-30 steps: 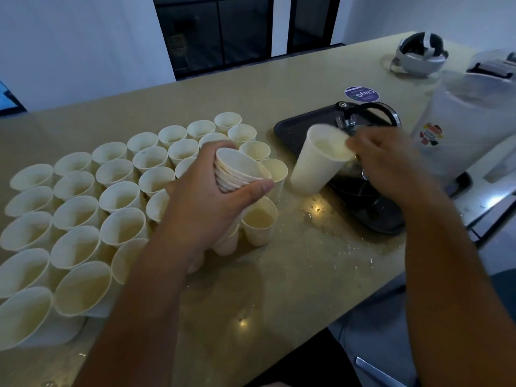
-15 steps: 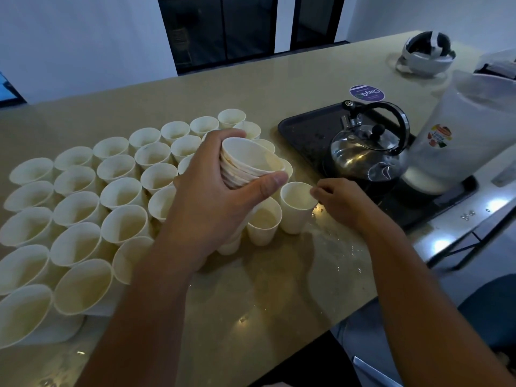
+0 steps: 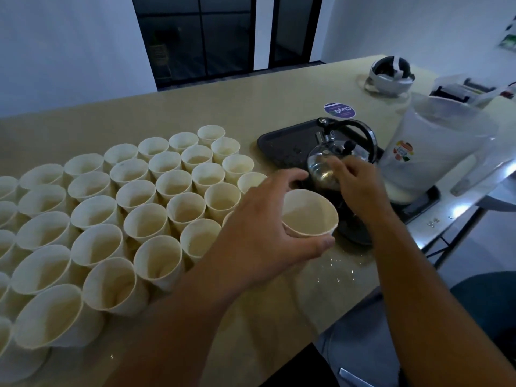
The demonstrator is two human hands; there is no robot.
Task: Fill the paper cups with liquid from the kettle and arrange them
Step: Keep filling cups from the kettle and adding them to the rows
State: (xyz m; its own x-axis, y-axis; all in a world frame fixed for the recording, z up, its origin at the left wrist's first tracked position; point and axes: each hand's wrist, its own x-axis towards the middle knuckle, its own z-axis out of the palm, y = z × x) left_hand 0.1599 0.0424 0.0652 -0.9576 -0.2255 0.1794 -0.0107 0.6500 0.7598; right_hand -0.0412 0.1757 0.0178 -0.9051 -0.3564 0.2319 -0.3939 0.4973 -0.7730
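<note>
Several paper cups (image 3: 145, 196) stand packed in rows on the tan counter's left half. My left hand (image 3: 259, 233) grips a nested stack of empty paper cups (image 3: 307, 216), thumb under the rim, just in front of the black tray (image 3: 279, 143). The steel kettle (image 3: 321, 166) with its black arched handle sits on that tray. My right hand (image 3: 357, 182) hovers over the kettle's body with loosely bent fingers, holding nothing and below the handle. Whether it touches the kettle is unclear.
A large translucent plastic pitcher (image 3: 435, 152) stands on the tray's right end. A round purple sticker (image 3: 339, 110) and a headset (image 3: 391, 74) lie further back. Water drops (image 3: 332, 263) spot the counter near its front edge (image 3: 349, 297).
My right hand set a single cup down by the rows, let it go and rose to the kettle. My left hand carried the stack right, toward the tray.
</note>
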